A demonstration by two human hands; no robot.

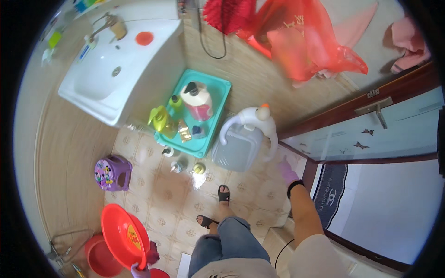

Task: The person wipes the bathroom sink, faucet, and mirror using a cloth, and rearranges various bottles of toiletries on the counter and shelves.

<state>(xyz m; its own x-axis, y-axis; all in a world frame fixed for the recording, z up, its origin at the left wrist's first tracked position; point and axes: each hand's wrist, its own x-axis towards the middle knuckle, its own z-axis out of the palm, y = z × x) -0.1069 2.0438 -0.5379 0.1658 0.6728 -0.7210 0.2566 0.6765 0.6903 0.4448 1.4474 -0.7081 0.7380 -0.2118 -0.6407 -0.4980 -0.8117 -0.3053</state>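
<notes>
My left hand (138, 271), in a light purple glove, grips the rim of a red plastic basin (121, 222) at the lower left. The basin is tilted, with a yellow label inside; a dark maroon item (153, 254) shows beside its rim, its kind unclear. Stretched out on the right, my right hand (288, 171) also wears a purple glove and holds nothing, fingers extended. Closest to it is a white, duck-like handle of a grey lidded step or child's toilet seat (237, 148), exact kind unclear.
A turquoise rack (225, 99) carries several bottles under the white sink (139, 69). More small bottles (199, 168) stand on the tiles. A purple stool (113, 173) is by the left wall, a dark red basin (99, 255) below it. The door (371, 125) stands open at right beside a dark mat (330, 192).
</notes>
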